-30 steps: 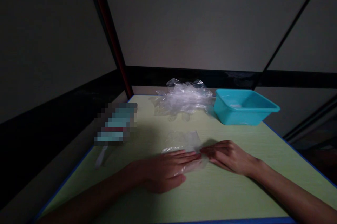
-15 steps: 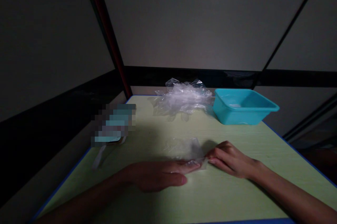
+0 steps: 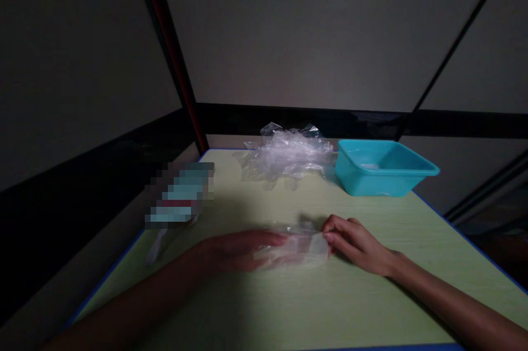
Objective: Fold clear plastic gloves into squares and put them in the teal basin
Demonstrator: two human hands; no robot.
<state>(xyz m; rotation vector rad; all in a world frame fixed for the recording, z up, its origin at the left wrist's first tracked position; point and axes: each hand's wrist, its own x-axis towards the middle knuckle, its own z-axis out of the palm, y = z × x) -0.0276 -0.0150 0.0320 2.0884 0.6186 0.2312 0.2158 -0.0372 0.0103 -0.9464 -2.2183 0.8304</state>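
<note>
A small clear plastic bag (image 3: 305, 249) is stretched between my two hands, just above the tabletop in the head view. My right hand (image 3: 357, 243) pinches its right edge between thumb and fingertips. On the other side, my left hand (image 3: 243, 249) grips the bag's left part, with the thumb on top and the fingers partly covered by blurred plastic. Whether those fingers are inside the bag or behind it, I cannot tell.
Crumpled clear plastic bags (image 3: 289, 153) lie in a heap at the table's far edge. Beside them stands a turquoise plastic basin (image 3: 379, 183). A pixelated object (image 3: 181, 194) rests at the left edge of the pale table (image 3: 330, 312). Walls close in behind and at left.
My left hand has turned so its thumb lies over the bag instead of stretching flat along the table. The bag has been pulled nearer and tauter; my right hand still pinches it, slightly higher.
</note>
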